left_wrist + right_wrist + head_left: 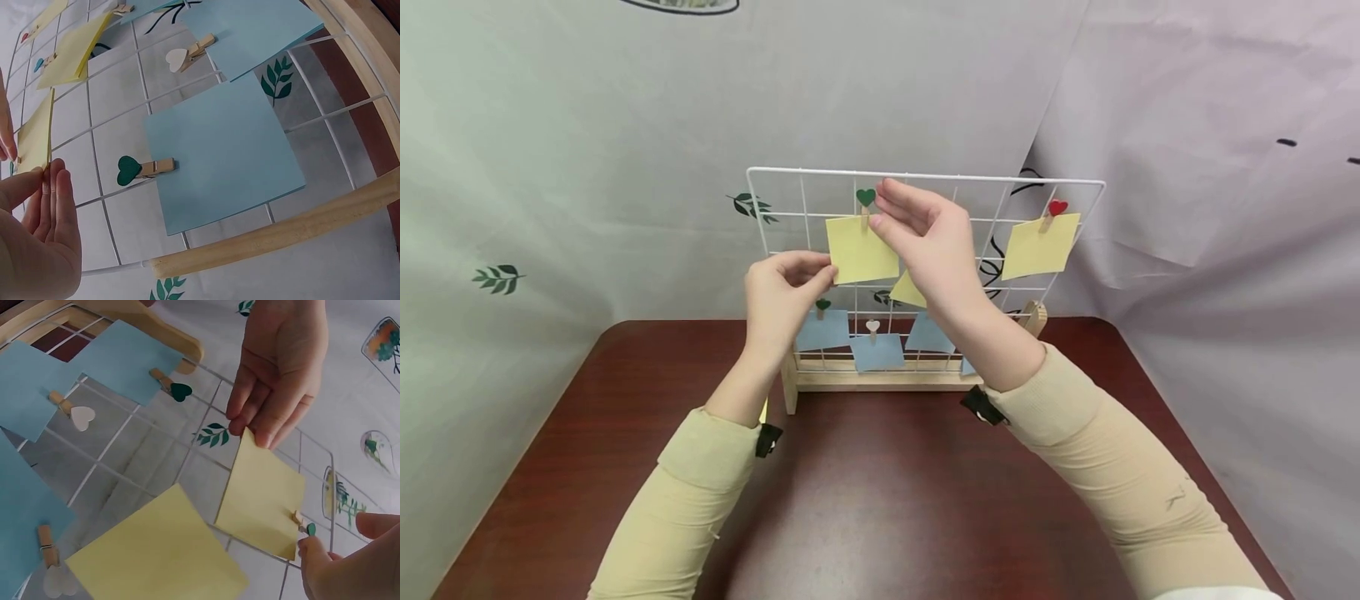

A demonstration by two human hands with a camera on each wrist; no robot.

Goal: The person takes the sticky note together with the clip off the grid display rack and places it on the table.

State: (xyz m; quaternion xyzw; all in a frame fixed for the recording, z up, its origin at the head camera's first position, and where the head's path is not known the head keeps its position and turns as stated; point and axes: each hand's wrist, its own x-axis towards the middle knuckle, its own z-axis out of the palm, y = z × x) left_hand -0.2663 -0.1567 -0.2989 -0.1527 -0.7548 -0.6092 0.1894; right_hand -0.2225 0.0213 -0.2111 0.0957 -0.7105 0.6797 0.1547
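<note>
A yellow sticky note (859, 254) hangs near the top of a white wire grid (925, 177), under a wooden clothespin with a green heart (866, 197). Its lower left corner is pinched between the thumb and fingers of my left hand (778, 296); the left wrist view shows this hand (47, 231) at the note's edge (37, 134). Beside the clothespin is my right hand (936, 242), thumb and forefinger apart. In the right wrist view, a fingertip of that hand (350, 562) lies by the green heart (311, 529), and the thumb stands away from it.
Another yellow note (1041, 246) hangs at the right under a red heart clothespin (1057, 207). A further yellow note (910, 290) is partly behind my right hand. Blue notes (878, 353) hang lower down. The grid stands in a wooden base (887, 382) on a dark red table (880, 483).
</note>
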